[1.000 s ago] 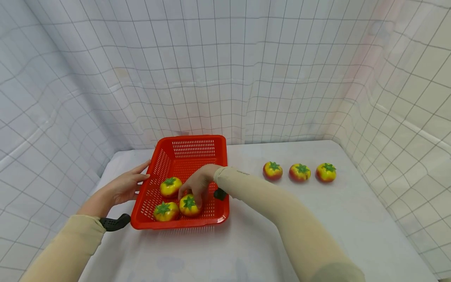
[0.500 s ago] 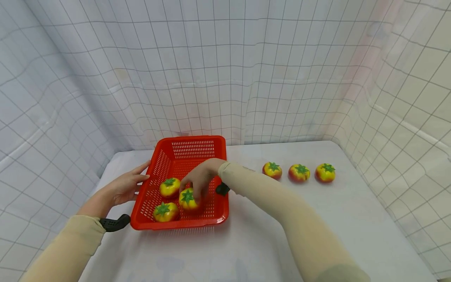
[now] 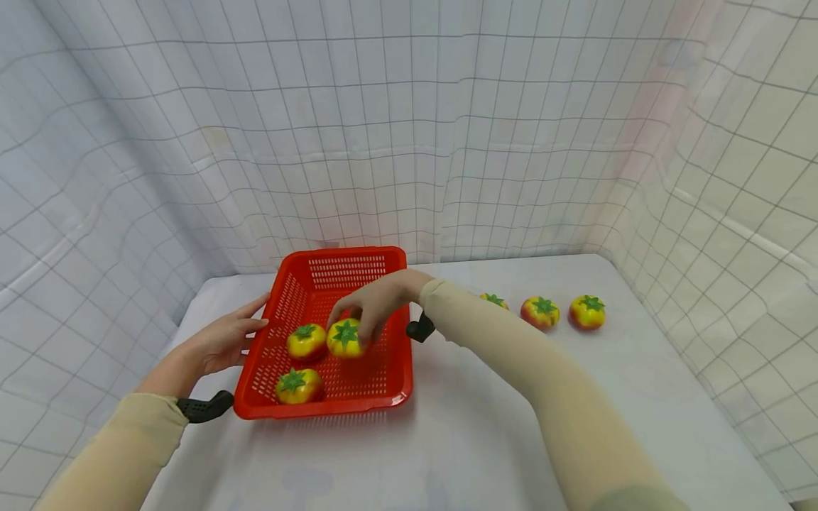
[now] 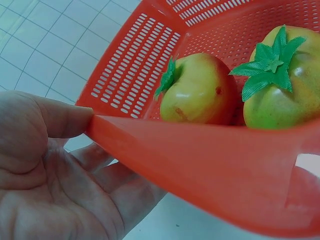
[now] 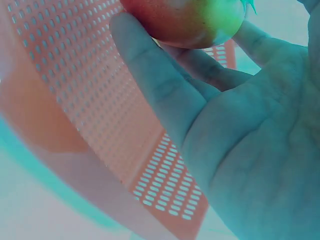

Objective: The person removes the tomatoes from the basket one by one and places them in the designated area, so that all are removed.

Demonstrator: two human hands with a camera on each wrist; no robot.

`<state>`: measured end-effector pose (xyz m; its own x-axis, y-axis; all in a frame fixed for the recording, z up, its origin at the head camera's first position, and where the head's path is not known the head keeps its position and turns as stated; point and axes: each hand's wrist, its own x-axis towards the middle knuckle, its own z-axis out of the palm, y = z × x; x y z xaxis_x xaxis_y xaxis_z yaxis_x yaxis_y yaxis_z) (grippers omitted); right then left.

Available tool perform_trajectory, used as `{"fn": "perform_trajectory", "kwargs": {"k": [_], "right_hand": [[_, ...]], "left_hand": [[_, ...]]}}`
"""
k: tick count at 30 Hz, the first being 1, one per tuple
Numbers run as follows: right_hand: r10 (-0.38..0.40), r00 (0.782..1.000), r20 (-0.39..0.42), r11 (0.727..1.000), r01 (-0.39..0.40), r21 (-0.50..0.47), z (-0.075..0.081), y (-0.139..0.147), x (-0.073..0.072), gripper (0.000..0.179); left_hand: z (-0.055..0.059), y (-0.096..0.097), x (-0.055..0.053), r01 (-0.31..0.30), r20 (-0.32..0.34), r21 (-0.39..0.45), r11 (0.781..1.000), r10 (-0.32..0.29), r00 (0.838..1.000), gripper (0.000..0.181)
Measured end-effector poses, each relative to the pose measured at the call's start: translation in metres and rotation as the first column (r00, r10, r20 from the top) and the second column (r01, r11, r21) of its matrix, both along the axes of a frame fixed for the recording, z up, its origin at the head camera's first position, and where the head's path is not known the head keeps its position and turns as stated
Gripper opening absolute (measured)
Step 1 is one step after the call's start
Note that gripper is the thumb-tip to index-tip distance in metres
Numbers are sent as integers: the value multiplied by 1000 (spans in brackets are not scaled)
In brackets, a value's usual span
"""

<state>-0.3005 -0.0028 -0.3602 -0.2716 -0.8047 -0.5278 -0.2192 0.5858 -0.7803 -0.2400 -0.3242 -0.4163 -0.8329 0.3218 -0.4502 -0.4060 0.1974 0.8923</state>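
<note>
My left hand holds the left rim of a red plastic basket; in the left wrist view the thumb lies at the rim and the other fingers reach beneath it. Over the basket, my right hand grips a yellow-and-red artificial tomato with a green leafy top, raised off the basket floor. The right wrist view shows this tomato between the fingers and thumb. Two similar tomatoes sit in the basket's left side, one behind the other.
A row of similar tomatoes stands on the white table to the right: one partly hidden by the right sleeve, one in the middle and one at the right. White gridded cloth encloses the table's back and sides.
The right hand has lifted its tomato from the basket's front floor, up and away from me. The left hand and the basket stay nearly in place.
</note>
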Motion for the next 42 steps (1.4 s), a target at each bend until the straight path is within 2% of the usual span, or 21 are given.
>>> {"fn": "perform_trajectory", "kwargs": {"k": [7, 11, 18, 26, 32, 42], "right_hand": [[-16, 1000, -21, 997, 15, -80, 14, 19, -1, 57], [-23, 996, -82, 994, 14, -110, 23, 33, 0, 59], [-66, 977, -201, 991, 41, -126, 33, 62, -1, 63], [-153, 963, -221, 981, 120, -154, 40, 105, -2, 65], [-202, 961, -188, 968, 167, -189, 37, 134, -2, 62], [-282, 932, -226, 957, 255, -141, 38, 170, 3, 67]], "left_hand": [[4, 1, -1, -1, 17, 7, 1000, 1, 1000, 70], [3, 2, -1, 1, 17, 1, 1000, -1, 1000, 71], [3, 2, 0, 9, 2, -5, 1000, -9, 1000, 70], [3, 2, 1, 13, 1, 0, 1000, -13, 1000, 70], [2, 2, 0, 14, -1, 4, 1000, -14, 1000, 70], [1, 1, 0, 7, 3, -3, 1000, -7, 1000, 70]]}}
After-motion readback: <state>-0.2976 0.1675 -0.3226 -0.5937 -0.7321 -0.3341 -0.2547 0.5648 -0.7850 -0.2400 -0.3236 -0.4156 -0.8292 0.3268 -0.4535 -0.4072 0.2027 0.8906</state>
